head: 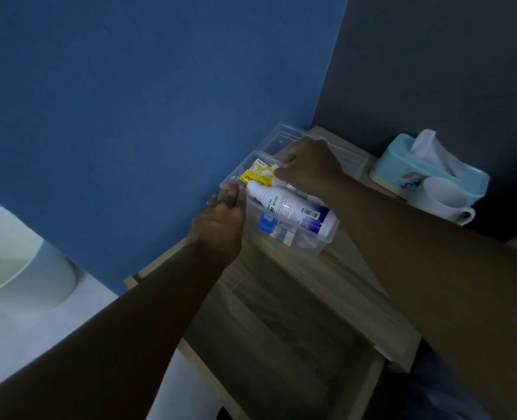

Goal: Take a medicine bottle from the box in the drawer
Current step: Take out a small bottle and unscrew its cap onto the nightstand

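A clear plastic box (321, 247) stands on the wooden cabinet top (351, 280), its lid (284, 137) swung open behind it. Inside lies a white medicine bottle (293, 210) with a blue label, on its side, cap toward the far left. A yellow pack (257, 174) and a small blue item (266, 222) lie beside it. My left hand (221, 219) is at the box's left wall, fingers curled over the rim. My right hand (308, 168) reaches into the far end of the box, by the yellow pack and the bottle's cap; its fingertips are hidden.
Below the cabinet top, a wooden drawer (281, 344) is pulled open toward me. A light blue tissue box (427, 171) and a white mug (439, 201) stand at the right on the cabinet. A blue wall runs along the left, close behind the box.
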`<act>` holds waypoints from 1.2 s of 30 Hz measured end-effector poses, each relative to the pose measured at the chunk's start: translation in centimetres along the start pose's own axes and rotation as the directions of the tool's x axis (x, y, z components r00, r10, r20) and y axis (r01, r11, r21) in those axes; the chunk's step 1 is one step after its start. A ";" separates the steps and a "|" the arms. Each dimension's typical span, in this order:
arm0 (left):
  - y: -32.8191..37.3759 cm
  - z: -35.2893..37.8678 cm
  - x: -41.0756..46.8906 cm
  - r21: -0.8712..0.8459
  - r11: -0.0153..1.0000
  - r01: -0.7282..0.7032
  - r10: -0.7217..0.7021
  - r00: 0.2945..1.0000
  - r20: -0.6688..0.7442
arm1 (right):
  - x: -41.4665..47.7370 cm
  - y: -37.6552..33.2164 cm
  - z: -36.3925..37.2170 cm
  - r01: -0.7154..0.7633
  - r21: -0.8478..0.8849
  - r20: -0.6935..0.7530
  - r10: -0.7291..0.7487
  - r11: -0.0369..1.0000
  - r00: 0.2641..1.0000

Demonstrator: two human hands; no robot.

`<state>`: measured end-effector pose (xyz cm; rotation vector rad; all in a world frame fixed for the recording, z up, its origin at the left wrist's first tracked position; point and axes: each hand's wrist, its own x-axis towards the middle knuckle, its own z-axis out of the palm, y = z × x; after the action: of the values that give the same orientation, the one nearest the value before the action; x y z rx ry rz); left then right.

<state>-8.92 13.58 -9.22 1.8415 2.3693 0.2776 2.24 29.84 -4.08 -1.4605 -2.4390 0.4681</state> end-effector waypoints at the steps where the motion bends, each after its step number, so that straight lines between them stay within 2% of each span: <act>1: 0.0 0.0 0.0 0.000 1.000 -0.001 0.001 1.000 0.003 | 0.3 -0.2 0.4 -0.037 -0.045 0.025 0.038 0.998 0.999; 3: -0.1 0.0 0.0 -0.001 1.000 -0.001 0.001 1.000 0.009 | 0.7 -0.2 1.0 -0.089 -0.093 0.031 0.092 0.992 0.995; 11: 0.2 -0.6 0.1 0.016 1.000 0.003 -0.003 1.000 0.022 | 0.5 -1.0 0.7 -0.129 0.006 -0.015 0.129 0.992 0.992; 17: -0.2 -0.6 0.3 -0.015 1.000 0.027 -0.025 0.995 0.099 | -1.5 -0.8 0.0 0.020 0.327 -0.090 0.010 0.945 0.996; 20: 0.5 -2.6 0.4 -0.070 0.995 0.074 -0.062 0.984 0.167 | -3.9 -0.1 -3.0 0.084 0.393 -0.120 -0.039 0.916 0.992; 22: 1.6 -4.4 0.1 -0.191 0.974 0.126 -0.101 0.985 0.137 | -5.7 0.6 -5.3 0.129 0.399 -0.106 -0.094 0.908 0.990; 23: 2.4 -5.2 -0.2 -0.293 0.948 0.126 -0.108 0.991 0.077 | -6.7 0.9 -6.5 0.155 0.403 -0.098 -0.125 0.902 0.987; 25: 4.6 -6.8 -1.3 -0.522 0.849 0.085 -0.140 0.988 -0.066 | -8.9 1.4 -8.8 0.211 0.417 -0.102 -0.185 0.884 0.977; 26: 5.9 -7.5 -2.0 -0.629 0.771 0.102 -0.187 0.980 -0.070 | -10.1 1.6 -9.9 0.238 0.425 -0.110 -0.211 0.873 0.971; 27: 7.4 -8.2 -2.7 -0.744 0.652 0.148 -0.236 0.972 -0.013 | -11.3 1.8 -11.0 0.259 0.436 -0.117 -0.231 0.862 0.966; 29: 10.3 -9.2 -4.2 -0.938 0.275 0.212 -0.219 0.964 0.153 | -13.6 2.1 -12.9 0.290 0.471 -0.119 -0.266 0.833 0.957; 30: 11.6 -9.7 -5.0 -0.973 0.087 0.215 -0.174 0.965 0.198 | -14.5 2.3 -13.7 0.299 0.484 -0.108 -0.283 0.822 0.953; 31: 12.7 -10.3 -5.9 -0.978 -0.058 0.202 -0.126 0.970 0.208 | -15.4 2.4 -14.5 0.302 0.494 -0.091 -0.298 0.815 0.950; 32: 13.5 -10.8 -6.8 -0.972 -0.150 0.179 -0.089 0.977 0.194 | -16.2 2.6 -15.3 0.303 0.502 -0.070 -0.311 0.810 0.948; 33: 14.2 -11.3 -7.6 -0.967 -0.198 0.158 -0.061 0.983 0.173 | -16.9 2.8 -16.0 0.304 0.510 -0.053 -0.323 0.805 0.945; 36: 15.7 -12.1 -9.4 -0.962 -0.242 0.126 -0.003 0.991 0.131 | -18.6 3.3 -17.9 0.326 0.518 -0.043 -0.356 0.791 0.933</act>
<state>5.66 7.41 5.99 0.6774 1.0380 1.5267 20.29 17.33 9.92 -0.7700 -2.2851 0.9966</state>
